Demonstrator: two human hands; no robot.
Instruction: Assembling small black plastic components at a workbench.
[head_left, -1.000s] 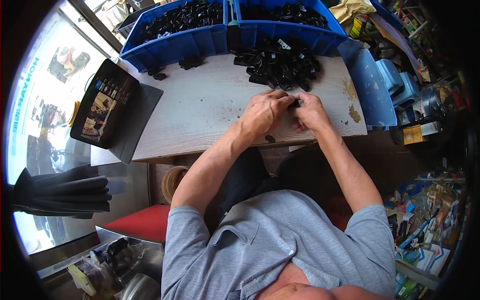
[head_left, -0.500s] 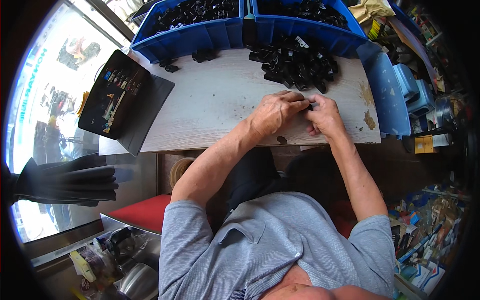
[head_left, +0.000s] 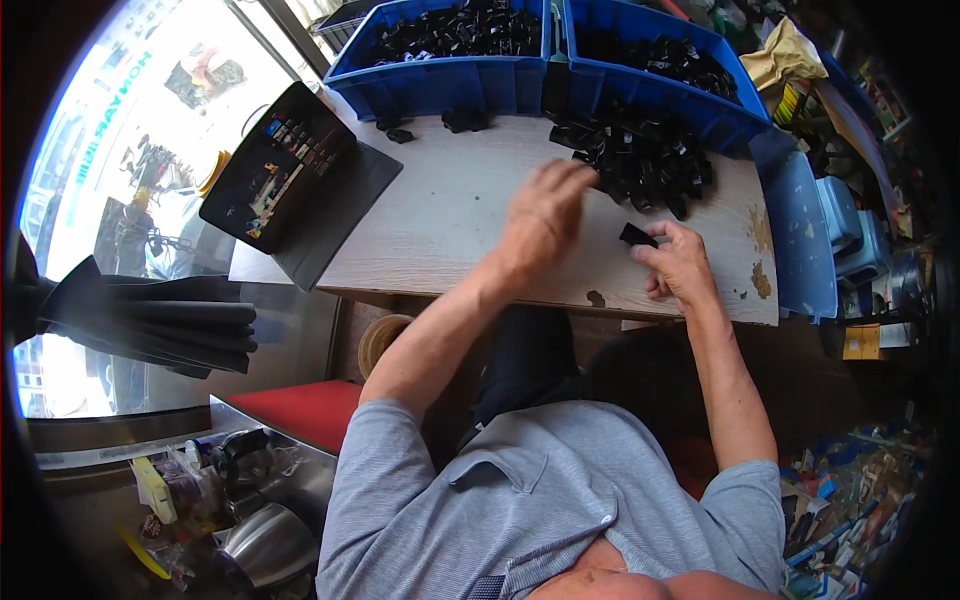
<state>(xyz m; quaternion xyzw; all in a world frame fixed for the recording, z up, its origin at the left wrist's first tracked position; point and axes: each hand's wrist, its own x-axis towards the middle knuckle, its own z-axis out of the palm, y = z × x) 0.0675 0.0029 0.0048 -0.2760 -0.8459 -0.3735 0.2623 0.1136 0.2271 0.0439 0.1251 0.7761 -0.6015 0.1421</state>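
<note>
Between the thumb and fingers of my right hand (head_left: 680, 265) is a small black plastic part (head_left: 636, 235), held above the table near its front edge. My left hand (head_left: 547, 220) is smeared by motion over the middle of the table. Its fingers point toward the loose pile of black plastic parts (head_left: 650, 160), and whether they hold anything cannot be made out. That pile lies in front of the right blue bin (head_left: 720, 120).
A left blue bin (head_left: 440, 88) full of black parts stands at the back of the white table (head_left: 430, 220). Several loose black parts (head_left: 462, 120) lie before it. To the left is a tablet (head_left: 285, 165) in a dark case. A blue plastic panel (head_left: 800, 235) adjoins the right edge.
My left hand has moved away from my right hand, leaving the black part in the right hand's fingers. The whole view has shifted, with the table now farther right and slightly lower.
</note>
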